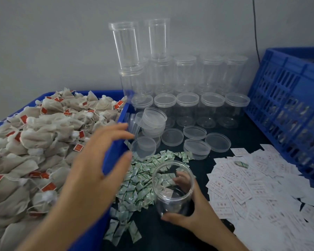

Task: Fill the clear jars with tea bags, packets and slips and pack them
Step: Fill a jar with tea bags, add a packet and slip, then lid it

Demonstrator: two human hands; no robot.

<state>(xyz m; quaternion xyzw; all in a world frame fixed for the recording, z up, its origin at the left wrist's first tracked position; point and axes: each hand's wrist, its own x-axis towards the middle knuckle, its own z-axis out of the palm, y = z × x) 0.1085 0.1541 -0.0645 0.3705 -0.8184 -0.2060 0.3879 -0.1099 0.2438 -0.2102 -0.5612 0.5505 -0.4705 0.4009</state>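
I see the blue tray (114, 154) heaped with tea bags (34, 142) beneath and left of my left hand (91, 169), which hovers over its rim, fingers spread, holding nothing. A blue crate (288, 98) stands well right of my right hand (194, 212). Stacked empty jars (187, 105) stand beyond both hands. Slips (252, 187) lie just right of the right hand, packets (140, 182) between the hands. My right hand wraps the open jar (172, 187), which is empty; loose lids (172, 136) sit just beyond it.
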